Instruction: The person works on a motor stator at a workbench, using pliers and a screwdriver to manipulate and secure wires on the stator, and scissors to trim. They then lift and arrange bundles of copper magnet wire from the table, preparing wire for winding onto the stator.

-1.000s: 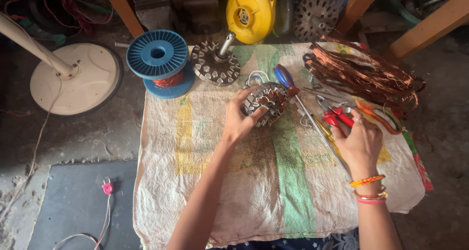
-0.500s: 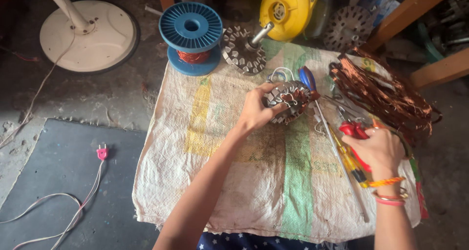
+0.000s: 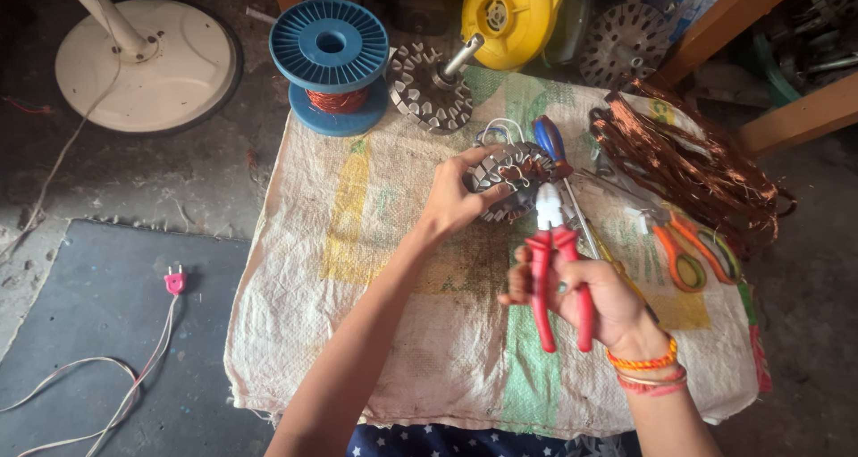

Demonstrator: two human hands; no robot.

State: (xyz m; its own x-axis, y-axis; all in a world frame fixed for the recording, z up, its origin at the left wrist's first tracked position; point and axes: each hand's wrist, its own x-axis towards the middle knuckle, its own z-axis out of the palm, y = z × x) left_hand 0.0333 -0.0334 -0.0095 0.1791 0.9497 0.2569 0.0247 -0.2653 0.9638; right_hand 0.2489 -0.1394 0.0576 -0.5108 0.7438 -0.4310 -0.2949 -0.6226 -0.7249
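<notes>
A woven sack cloth [image 3: 384, 314] covered the desk and carried all the work. At its right edge lay a tangled heap of stripped copper wire [image 3: 693, 167]; at the far left corner stood a blue spool of copper wire [image 3: 329, 64], with a spare rotor on its shaft [image 3: 433, 86] beside it. Orange-handled scissors [image 3: 693, 251] lay near the heap.

The left hand [image 3: 456, 202] held a small motor stator [image 3: 514, 178] over the middle of the cloth, fingers clamped round its rim. The right hand [image 3: 594, 301] gripped red-handled pliers [image 3: 554, 265], fingers closed on both handles, with the nose touching the stator's near edge.

Judged risks: the pliers could slip off the laminations and jab the left fingers (which sat just beside the nose); a hard pull could twist the stator out of its one-handed hold or nick its windings.
</notes>
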